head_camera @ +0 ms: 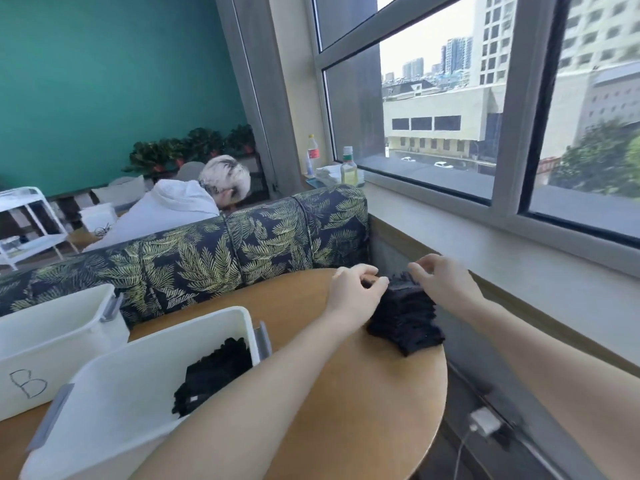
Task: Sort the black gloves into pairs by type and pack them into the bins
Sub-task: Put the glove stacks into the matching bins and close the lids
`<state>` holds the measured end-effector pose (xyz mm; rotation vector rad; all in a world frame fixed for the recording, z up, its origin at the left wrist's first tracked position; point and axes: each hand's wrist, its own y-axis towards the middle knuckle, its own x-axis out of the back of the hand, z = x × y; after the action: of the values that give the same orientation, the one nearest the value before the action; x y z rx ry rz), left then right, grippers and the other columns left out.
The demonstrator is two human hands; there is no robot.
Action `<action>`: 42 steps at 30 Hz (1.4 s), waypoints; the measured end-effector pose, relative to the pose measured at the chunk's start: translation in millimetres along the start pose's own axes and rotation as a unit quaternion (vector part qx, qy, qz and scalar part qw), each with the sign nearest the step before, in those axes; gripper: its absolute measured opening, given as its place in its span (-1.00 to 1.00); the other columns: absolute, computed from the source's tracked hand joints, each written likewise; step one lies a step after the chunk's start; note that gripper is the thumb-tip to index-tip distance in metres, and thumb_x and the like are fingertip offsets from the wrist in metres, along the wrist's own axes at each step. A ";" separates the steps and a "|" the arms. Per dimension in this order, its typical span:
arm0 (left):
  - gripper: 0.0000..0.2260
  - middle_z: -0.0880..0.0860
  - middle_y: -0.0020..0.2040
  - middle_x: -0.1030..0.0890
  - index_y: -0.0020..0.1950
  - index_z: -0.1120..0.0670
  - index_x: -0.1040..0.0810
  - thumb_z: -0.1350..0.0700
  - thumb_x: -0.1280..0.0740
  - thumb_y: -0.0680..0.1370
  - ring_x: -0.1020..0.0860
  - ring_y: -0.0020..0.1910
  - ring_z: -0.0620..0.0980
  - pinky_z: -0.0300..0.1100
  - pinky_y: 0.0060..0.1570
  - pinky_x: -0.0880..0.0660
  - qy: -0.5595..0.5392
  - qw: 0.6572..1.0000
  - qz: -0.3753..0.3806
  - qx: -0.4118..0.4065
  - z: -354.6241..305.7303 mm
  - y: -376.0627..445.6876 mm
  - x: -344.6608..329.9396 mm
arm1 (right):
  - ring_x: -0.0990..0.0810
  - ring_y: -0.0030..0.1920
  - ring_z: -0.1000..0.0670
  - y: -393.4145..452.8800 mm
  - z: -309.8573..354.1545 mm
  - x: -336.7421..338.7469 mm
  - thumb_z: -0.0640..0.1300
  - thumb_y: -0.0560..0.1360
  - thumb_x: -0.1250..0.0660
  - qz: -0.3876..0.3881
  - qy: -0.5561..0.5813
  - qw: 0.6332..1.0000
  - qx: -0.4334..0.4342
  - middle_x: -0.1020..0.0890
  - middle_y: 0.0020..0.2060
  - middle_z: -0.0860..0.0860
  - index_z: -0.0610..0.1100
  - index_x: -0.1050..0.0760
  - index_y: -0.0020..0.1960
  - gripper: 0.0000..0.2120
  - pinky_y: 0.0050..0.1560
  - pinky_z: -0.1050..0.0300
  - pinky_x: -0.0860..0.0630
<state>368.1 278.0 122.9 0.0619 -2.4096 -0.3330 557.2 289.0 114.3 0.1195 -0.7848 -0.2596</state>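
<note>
while both hands work at the far stack, this is how things lie, left to right:

bin b: white bin marked b (pixel 52 344) at nine o'clock on the round table (pixel 346 410); its inside cannot be seen from here.

near bin: second white bin (pixel 114 393) at seven o'clock, just beside bin b; some packed black gloves (pixel 214 372) lie against its right wall, so packing has begun.

left hand: the left hand (pixel 353 296) sits at one o'clock on the table, at the left edge of the stack; fingers curled, thumb and forefinger closing at the top of the pile. whether they already pinch a glove, i cannot tell.

glove stack: a thick stack of black gloves (pixel 405 320) at two o'clock near the table's rim, between the two hands, not yet packed.

right hand: the right hand (pixel 443 282) is over the stack's far right corner, fingers loosely bent, holding nothing that shows.

progress: judged early to middle; one lot is binned, most gloves wait in the stack to be paired.
</note>
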 end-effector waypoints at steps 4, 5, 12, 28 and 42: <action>-0.69 0.05 0.18 -0.55 0.21 -0.12 -0.63 -0.23 -0.32 0.56 -0.36 0.32 0.05 -0.18 0.16 -0.26 -0.003 0.996 -0.013 0.091 5.5 22.2 -48.6 | -0.60 0.00 -0.06 24.8 -30.1 -5.0 0.22 0.57 -0.32 0.039 0.032 0.997 -0.059 -0.67 0.04 -0.04 -0.08 -0.60 0.13 -0.62 0.00 0.03 -0.54; -0.67 0.04 0.20 -0.55 0.18 -0.14 -0.64 -0.27 -0.29 0.55 -0.32 0.34 0.07 -0.15 0.12 -0.21 -0.002 0.993 -0.013 0.121 7.0 27.4 -58.5 | -0.60 0.02 -0.07 30.0 -36.0 -6.5 0.24 0.54 -0.34 0.052 0.042 0.994 -0.082 -0.67 0.03 -0.05 -0.09 -0.60 0.13 -0.58 0.00 0.04 -0.53; -0.55 0.08 0.29 -0.39 0.29 -0.15 -0.58 -0.28 -0.37 0.45 -0.28 0.38 0.10 -0.09 0.29 -0.39 -0.021 0.963 0.056 0.263 24.3 33.0 -88.2 | -0.57 0.25 -0.21 36.8 -73.4 -23.0 0.29 0.35 -0.54 0.197 0.150 0.945 -0.215 -0.57 0.17 -0.14 -0.11 -0.48 0.31 -0.29 0.10 -0.07 -0.59; -0.41 -0.05 0.34 -0.55 0.16 -0.28 -0.55 -0.31 -0.61 0.19 -0.57 0.27 0.01 0.06 0.29 -0.54 -0.226 0.931 0.208 0.198 45.2 25.4 -112.6 | -0.69 -0.02 -0.08 11.4 -121.0 -19.8 0.15 0.37 -0.56 0.290 0.366 0.846 -0.257 -0.73 0.06 -0.16 -0.21 -0.69 0.15 -0.48 -0.01 0.06 -0.64; -0.41 0.04 0.35 -0.55 0.14 -0.35 -0.61 -0.36 -0.63 0.15 -0.59 0.28 0.01 0.00 0.30 -0.54 -0.342 0.923 0.130 0.118 21.7 -13.0 -107.1 | -0.75 -0.03 -0.11 -26.5 -81.3 4.9 0.09 0.35 -0.60 0.122 0.385 0.905 -0.137 -0.74 0.00 -0.12 -0.20 -0.53 0.23 -0.41 -0.02 -0.06 -0.68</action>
<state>434.6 284.5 35.5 -0.3164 -3.0910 0.0867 613.5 263.0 55.2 -0.1409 0.0338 -0.0645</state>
